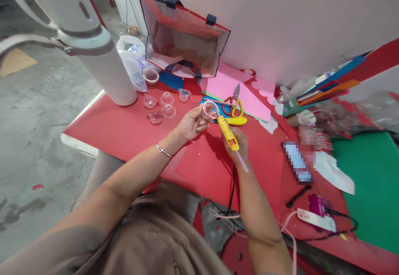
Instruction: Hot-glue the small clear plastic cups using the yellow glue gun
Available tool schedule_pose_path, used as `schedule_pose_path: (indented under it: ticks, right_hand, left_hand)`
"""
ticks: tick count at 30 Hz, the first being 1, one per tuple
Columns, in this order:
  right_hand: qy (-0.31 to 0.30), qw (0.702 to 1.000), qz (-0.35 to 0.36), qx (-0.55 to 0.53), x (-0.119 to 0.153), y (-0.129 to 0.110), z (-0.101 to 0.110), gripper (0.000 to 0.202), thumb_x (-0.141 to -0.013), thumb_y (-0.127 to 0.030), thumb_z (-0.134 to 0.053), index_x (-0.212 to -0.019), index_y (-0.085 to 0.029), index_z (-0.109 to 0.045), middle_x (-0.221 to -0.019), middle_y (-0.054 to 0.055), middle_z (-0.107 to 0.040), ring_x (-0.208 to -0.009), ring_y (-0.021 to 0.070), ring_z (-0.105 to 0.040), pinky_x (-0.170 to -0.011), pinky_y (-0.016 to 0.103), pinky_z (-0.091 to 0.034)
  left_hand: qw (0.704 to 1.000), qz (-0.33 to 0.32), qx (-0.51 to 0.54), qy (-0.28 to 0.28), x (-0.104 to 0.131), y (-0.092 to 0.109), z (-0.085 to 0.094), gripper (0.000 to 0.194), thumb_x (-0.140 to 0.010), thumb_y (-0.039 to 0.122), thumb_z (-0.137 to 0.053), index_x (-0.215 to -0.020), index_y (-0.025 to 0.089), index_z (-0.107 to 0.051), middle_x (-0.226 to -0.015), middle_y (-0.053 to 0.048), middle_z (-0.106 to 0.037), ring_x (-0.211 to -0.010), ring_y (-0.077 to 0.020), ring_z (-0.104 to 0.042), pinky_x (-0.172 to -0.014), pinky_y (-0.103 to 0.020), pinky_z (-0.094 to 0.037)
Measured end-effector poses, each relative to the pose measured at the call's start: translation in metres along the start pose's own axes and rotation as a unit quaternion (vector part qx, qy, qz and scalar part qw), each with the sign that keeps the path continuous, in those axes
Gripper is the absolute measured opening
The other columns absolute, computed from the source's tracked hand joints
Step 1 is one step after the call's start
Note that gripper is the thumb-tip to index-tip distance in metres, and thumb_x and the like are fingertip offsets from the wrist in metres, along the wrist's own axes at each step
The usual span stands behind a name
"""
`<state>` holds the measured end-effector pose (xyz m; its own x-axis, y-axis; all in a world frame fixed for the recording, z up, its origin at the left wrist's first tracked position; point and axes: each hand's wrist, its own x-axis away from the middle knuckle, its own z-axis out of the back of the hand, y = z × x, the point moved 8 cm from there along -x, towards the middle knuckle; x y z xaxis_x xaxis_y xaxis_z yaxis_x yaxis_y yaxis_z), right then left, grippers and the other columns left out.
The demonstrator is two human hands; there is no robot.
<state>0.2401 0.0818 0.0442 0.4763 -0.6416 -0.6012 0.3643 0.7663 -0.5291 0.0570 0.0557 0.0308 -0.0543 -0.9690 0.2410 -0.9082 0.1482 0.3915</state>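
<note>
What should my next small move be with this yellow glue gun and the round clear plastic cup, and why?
Probably squeeze a little glue onto the rim of the cup: your right hand holds the gun with its nozzle at that rim, and your left hand holds the cup above the red tabletop. I can't tell whether glue is there.

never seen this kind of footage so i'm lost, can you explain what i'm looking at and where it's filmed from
There is no machine here, just a person's two bare hands. The single picture comes from a camera worn on the head, looking forward and down.

The left hand holds a small clear plastic cup; the right hand holds a yellow glue gun, its nozzle at the cup.

On the red tabletop lie more clear cups, scissors, pink paper and an open shopping bag.
</note>
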Motion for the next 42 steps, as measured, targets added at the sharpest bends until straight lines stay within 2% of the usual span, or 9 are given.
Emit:
schedule_pose_path:
  ticks: [7,13,17,23,29,36,42]
  right_hand:
    - [-0.002,1.0,0.006,0.002,-0.0003,-0.0028,-0.001,0.006,-0.098,-0.026,-0.065,-0.093,-0.027,-0.068,-0.079,0.001,-0.067,-0.072,0.0229,-0.064,-0.07,0.038,-0.051]
    - [-0.004,1.0,-0.006,-0.025,0.0,-0.0016,-0.0024,0.004,-0.097,-0.025,-0.067,-0.093,-0.027,-0.069,-0.082,0.001,-0.068,-0.074,0.0231,-0.066,-0.073,0.039,-0.053]
    - [-0.003,0.999,-0.021,-0.027,-0.0005,-0.0032,-0.0011,0.006,-0.097,-0.028,-0.067,-0.092,-0.027,-0.069,-0.081,0.001,-0.069,-0.073,0.0225,-0.066,-0.072,0.039,-0.054]
    - [0.037,0.996,-0.057,-0.054,0.0015,0.0007,0.004,0.011,-0.097,-0.035,-0.069,-0.101,-0.025,-0.073,-0.087,0.005,-0.072,-0.081,0.0255,-0.071,-0.076,0.041,-0.058]
    - [0.005,0.998,-0.034,-0.044,0.0022,0.0006,-0.002,0.005,-0.097,-0.027,-0.068,-0.093,-0.027,-0.071,-0.083,0.002,-0.07,-0.073,0.0226,-0.067,-0.071,0.039,-0.055]
    - [0.005,0.999,-0.035,-0.034,0.0027,0.0021,-0.0038,0.008,-0.098,-0.03,-0.067,-0.09,-0.026,-0.068,-0.08,0.0,-0.068,-0.072,0.0217,-0.065,-0.07,0.038,-0.054]
    - [0.002,0.999,-0.039,-0.032,0.0027,0.0033,-0.004,0.008,-0.098,-0.03,-0.066,-0.092,-0.026,-0.068,-0.079,0.0,-0.067,-0.073,0.0218,-0.065,-0.071,0.038,-0.054]
  left_hand:
    - [1.0,0.0,0.002,0.012,0.0009,-0.0005,0.0012,0.017,-0.103,0.025,-0.059,-0.105,0.013,-0.071,-0.078,-0.005,-0.067,-0.045,-0.0038,-0.043,-0.037,-0.012,-0.028]
    - [1.0,-0.006,0.008,-0.002,0.0007,0.0005,-0.0005,0.023,-0.105,0.022,-0.051,-0.103,0.011,-0.071,-0.076,-0.005,-0.065,-0.044,-0.0042,-0.044,-0.037,-0.013,-0.028]
    - [1.0,-0.002,0.008,-0.005,0.0003,0.0,-0.0011,0.02,-0.104,0.023,-0.055,-0.106,0.012,-0.071,-0.077,-0.005,-0.067,-0.045,-0.0043,-0.044,-0.037,-0.013,-0.028]
    - [1.0,0.015,0.017,0.002,0.003,-0.0022,-0.0035,0.021,-0.104,0.026,-0.056,-0.11,0.012,-0.071,-0.075,-0.005,-0.067,-0.044,-0.0049,-0.043,-0.035,-0.013,-0.025]
    - [1.0,0.006,0.008,0.004,0.0027,-0.0013,-0.003,0.021,-0.104,0.027,-0.057,-0.107,0.012,-0.071,-0.082,-0.007,-0.071,-0.045,-0.0036,-0.044,-0.037,-0.013,-0.026]
    - [0.999,0.014,0.023,0.022,0.0051,-0.0028,-0.0033,0.02,-0.105,0.024,-0.054,-0.108,0.012,-0.07,-0.071,-0.002,-0.062,-0.044,-0.0042,-0.044,-0.037,-0.013,-0.026]
    - [0.999,0.012,0.028,0.017,0.0049,-0.0031,-0.0025,0.019,-0.104,0.025,-0.056,-0.108,0.012,-0.07,-0.071,-0.002,-0.061,-0.044,-0.0044,-0.044,-0.037,-0.013,-0.027]
